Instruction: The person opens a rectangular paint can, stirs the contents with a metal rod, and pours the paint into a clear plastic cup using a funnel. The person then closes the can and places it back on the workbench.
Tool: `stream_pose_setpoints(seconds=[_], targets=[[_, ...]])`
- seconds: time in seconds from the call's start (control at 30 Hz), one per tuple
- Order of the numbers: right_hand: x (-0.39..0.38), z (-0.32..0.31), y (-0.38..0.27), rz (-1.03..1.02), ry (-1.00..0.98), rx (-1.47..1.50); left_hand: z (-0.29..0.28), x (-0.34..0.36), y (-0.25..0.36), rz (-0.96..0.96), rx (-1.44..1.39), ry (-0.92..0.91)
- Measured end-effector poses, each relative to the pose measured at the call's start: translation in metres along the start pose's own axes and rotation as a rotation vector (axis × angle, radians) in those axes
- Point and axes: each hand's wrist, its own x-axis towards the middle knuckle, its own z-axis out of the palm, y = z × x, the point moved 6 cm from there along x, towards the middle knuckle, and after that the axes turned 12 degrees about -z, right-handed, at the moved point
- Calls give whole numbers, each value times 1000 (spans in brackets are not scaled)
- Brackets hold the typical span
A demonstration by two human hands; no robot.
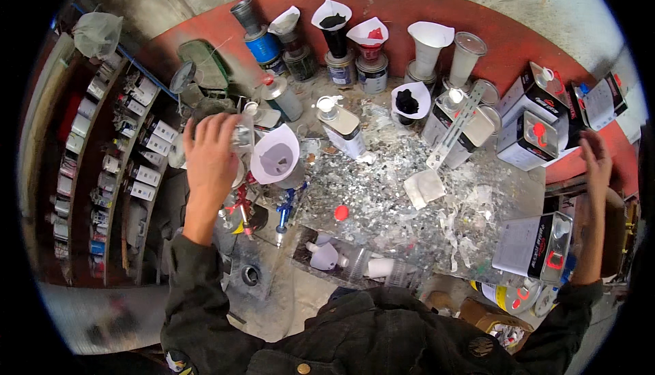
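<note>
My left hand is closed around a clear plastic cup. The cup is tilted on its side at the rim of a white paper strainer, which has grey liquid stains inside. The strainer sits over a spray gun with a blue body. Beside it, partly under my wrist, is a red spray gun. My right hand is raised at the far right with its fingers apart and nothing in them. It is nearest to the rectangular metal cans at the bench's right end.
Paint-spattered bench ahead, with a white-capped can, a red cap and a folded paper. Several strainers on cans line the red back wall. A metal can stands at the near right. Shelves of small cans fill the left.
</note>
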Motion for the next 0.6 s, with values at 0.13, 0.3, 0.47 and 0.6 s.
stream_pose_setpoints(seconds=[0.13, 0.3, 0.47, 0.6], targets=[[-26, 90, -114, -72, -112, -91, 39, -21, -47, -374, -493, -91], [-56, 171, -130, -114, -115, -211, 75, -85, -57, -782, -1356, -236], [-93, 289, -117, -204, -318, -294, 94, -195, 18, -832, -1708, -417], [-89, 317, -121, -284, -309, -539, 144, -213, 98, -816, -1765, -703]])
